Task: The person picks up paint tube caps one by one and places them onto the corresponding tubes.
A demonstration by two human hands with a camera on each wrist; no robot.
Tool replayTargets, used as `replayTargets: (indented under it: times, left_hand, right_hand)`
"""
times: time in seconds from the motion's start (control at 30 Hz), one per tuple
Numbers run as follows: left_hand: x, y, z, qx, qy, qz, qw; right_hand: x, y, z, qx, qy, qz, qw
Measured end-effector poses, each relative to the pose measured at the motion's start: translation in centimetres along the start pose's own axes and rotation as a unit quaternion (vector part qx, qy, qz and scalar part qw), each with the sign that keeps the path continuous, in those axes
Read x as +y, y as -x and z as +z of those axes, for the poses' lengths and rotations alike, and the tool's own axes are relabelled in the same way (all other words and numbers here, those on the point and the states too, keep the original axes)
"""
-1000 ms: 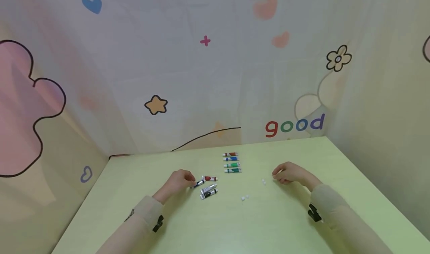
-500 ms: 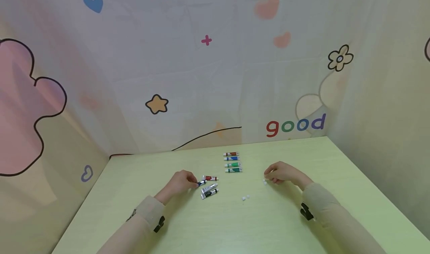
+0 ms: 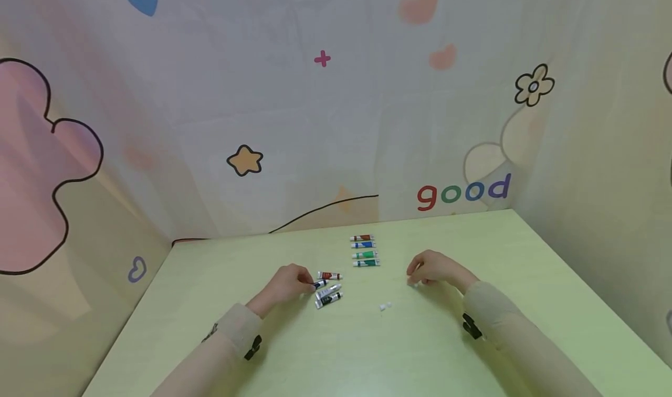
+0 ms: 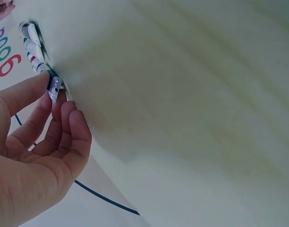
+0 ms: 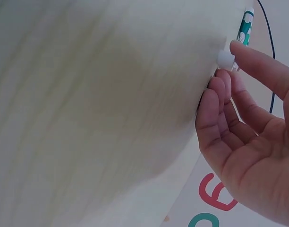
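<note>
In the head view my left hand [image 3: 294,282] holds a small dark blue paint tube [image 3: 321,284]. The left wrist view shows thumb and fingers pinching the tube's flat silvery end [image 4: 55,89]. Against it lie a red tube [image 3: 329,276], a silvery white tube [image 3: 328,291] and a black-labelled tube [image 3: 329,300]. On the right, my right hand [image 3: 433,267] has its fingertips down at the tabletop. There its thumb and forefinger close on a small white cap [image 5: 225,59], with another small white piece [image 3: 416,285] right beside.
Further back, several paint tubes lie in a neat column, among them a brown-red one [image 3: 362,238] and a dark green one [image 3: 366,263]. Two small white pieces [image 3: 385,306] lie between the hands, nearer me. A printed curtain [image 3: 294,123] hangs behind the pale green table [image 3: 346,356].
My right hand has moved left and come down onto the small white pieces. The left hand has shifted slightly right with the blue tube, which now lies closer to the silvery one.
</note>
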State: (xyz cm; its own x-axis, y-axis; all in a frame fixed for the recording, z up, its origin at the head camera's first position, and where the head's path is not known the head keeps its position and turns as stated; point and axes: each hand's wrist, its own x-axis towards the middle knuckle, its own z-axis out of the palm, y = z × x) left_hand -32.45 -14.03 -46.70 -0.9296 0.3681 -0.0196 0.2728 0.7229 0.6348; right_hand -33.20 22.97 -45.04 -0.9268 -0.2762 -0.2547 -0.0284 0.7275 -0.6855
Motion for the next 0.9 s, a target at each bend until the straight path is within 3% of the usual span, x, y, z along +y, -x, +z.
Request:
replayTargets:
  times: [0.27, 0.47, 0.7, 0.9]
  left_hand:
    - [0.2, -0.3, 0.1, -0.014, 0.013, 0.0, 0.9998]
    - [0.0, -0.3, -0.4, -0.017, 0.02, -0.006, 0.9996]
    - [0.5, -0.7, -2.4, 0.009, 0.041, 0.011, 0.9991]
    - [2.8, -0.3, -5.2, 0.035, 0.05, 0.032, 0.9976]
  right_hand:
    - [-0.2, 0.0, 0.1, 0.005, 0.008, -0.003, 1.0]
    - [-0.1, 0.0, -0.3, 0.005, -0.015, -0.014, 1.0]
    - [0.2, 0.4, -1.5, 0.03, -0.028, -0.05, 0.998]
    - [-0.7, 0.8, -3.1, 0.078, -0.037, -0.072, 0.994]
